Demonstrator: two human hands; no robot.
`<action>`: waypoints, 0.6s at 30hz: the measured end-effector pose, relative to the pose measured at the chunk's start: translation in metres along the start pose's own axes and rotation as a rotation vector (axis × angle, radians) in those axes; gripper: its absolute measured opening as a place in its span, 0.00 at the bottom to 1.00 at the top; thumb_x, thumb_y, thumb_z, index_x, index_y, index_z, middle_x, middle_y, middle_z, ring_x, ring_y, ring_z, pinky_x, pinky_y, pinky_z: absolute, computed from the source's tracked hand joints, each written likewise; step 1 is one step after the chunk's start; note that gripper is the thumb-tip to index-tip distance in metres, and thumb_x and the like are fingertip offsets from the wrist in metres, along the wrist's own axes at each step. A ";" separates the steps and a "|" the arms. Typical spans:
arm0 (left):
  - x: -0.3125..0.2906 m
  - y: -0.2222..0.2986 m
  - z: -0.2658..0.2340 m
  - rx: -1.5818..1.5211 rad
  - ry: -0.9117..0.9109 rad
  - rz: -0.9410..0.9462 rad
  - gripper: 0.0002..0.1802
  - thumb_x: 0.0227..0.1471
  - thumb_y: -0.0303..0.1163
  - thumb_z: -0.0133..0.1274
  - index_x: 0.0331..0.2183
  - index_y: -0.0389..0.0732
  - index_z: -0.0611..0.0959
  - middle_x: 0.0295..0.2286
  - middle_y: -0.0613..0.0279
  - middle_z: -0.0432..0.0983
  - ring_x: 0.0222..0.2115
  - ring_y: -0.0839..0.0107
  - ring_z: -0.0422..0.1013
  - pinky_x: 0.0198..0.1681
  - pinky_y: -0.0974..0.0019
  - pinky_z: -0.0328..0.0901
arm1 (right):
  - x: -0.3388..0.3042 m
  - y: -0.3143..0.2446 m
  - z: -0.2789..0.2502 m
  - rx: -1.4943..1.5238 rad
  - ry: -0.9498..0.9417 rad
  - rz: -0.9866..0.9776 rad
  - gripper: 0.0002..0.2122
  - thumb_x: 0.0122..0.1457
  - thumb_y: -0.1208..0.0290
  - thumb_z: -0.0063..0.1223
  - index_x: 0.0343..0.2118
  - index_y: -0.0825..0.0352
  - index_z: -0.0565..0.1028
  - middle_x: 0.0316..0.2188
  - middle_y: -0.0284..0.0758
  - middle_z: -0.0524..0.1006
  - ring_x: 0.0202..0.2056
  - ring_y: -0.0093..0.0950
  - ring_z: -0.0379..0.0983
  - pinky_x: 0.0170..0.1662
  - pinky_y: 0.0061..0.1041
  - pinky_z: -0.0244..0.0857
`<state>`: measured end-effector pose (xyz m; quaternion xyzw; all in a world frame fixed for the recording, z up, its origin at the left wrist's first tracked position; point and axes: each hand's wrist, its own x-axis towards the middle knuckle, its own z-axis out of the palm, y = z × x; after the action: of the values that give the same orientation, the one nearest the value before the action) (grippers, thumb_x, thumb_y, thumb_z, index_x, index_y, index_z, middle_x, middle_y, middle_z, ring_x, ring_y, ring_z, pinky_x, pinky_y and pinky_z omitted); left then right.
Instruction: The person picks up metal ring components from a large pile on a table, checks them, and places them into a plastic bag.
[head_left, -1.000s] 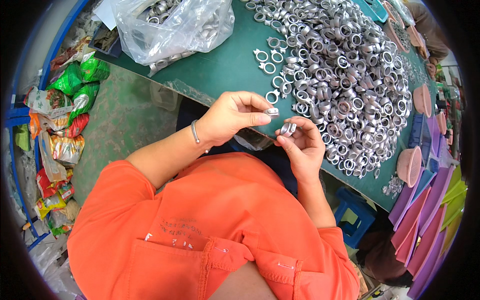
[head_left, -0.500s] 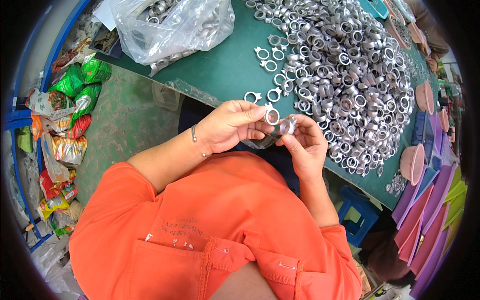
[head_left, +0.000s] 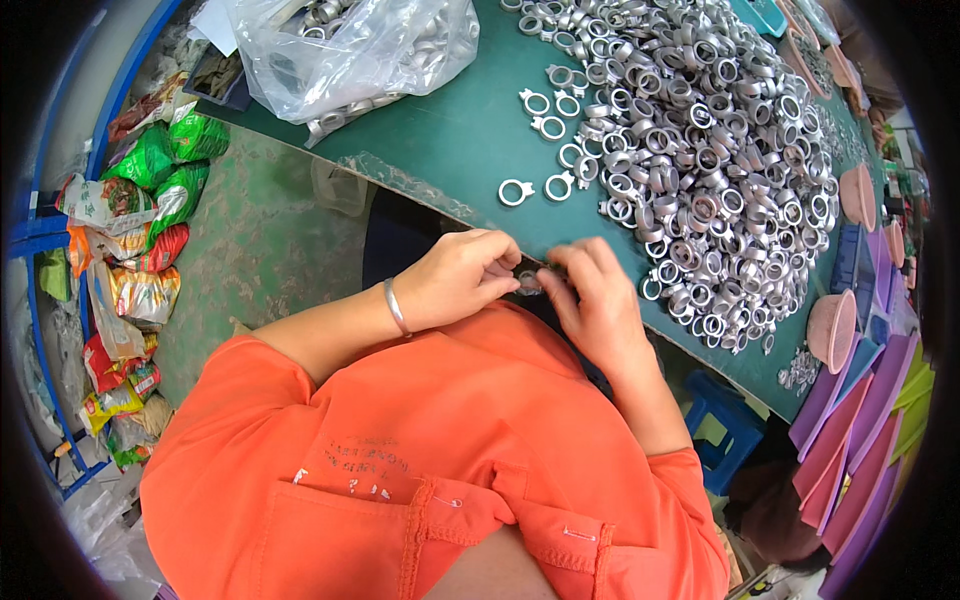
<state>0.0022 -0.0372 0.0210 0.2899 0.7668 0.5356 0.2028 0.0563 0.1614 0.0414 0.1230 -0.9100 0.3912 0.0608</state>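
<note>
My left hand (head_left: 462, 278) is closed just off the near table edge, thumb against curled fingers; what it may hold is hidden. Close beside it, my right hand (head_left: 603, 308) has bent fingers smeared by motion, its thumb pointing toward the left hand. A small greyish shape (head_left: 528, 283) shows between the two hands, too unclear to name. Beyond them, two loose metal rings with small lugs, one left (head_left: 515, 192) and one right (head_left: 559, 187), lie on the green table (head_left: 430, 145). A large heap of similar rings (head_left: 700, 180) spreads to the right.
A clear plastic bag of metal parts (head_left: 350, 60) rests at the table's far left. Pink baskets (head_left: 832, 330) and purple bins (head_left: 885, 400) line the right side. A blue stool (head_left: 722, 430) stands below the table. Colourful packets (head_left: 150, 240) are piled at left.
Both hands have dropped nearer my body, off the table edge. The metal rings that each held are no longer visible. The view has shifted slightly.
</note>
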 end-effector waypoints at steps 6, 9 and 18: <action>0.019 0.014 -0.003 0.341 0.277 0.225 0.12 0.42 0.20 0.60 0.33 0.35 0.76 0.32 0.55 0.70 0.25 0.65 0.71 0.28 0.68 0.67 | 0.037 0.009 0.017 -0.212 0.175 0.008 0.11 0.51 0.75 0.57 0.38 0.68 0.71 0.33 0.43 0.68 0.34 0.41 0.68 0.35 0.36 0.65; 0.041 0.008 -0.010 0.548 0.429 0.289 0.16 0.40 0.21 0.61 0.35 0.36 0.77 0.33 0.56 0.68 0.26 0.67 0.70 0.31 0.68 0.66 | 0.040 0.013 0.022 -0.295 0.169 0.007 0.10 0.51 0.72 0.58 0.34 0.68 0.71 0.31 0.42 0.68 0.34 0.41 0.68 0.34 0.35 0.65; 0.029 -0.005 -0.021 -0.831 -0.007 -0.200 0.16 0.52 0.22 0.54 0.45 0.32 0.75 0.39 0.61 0.73 0.37 0.71 0.74 0.39 0.70 0.71 | 0.005 0.028 0.009 1.111 0.153 0.314 0.09 0.54 0.79 0.57 0.36 0.69 0.70 0.41 0.38 0.74 0.41 0.25 0.72 0.43 0.23 0.70</action>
<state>-0.0339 -0.0341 0.0235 0.1096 0.5096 0.7756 0.3560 0.0435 0.1724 0.0171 -0.0284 -0.5687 0.8220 -0.0058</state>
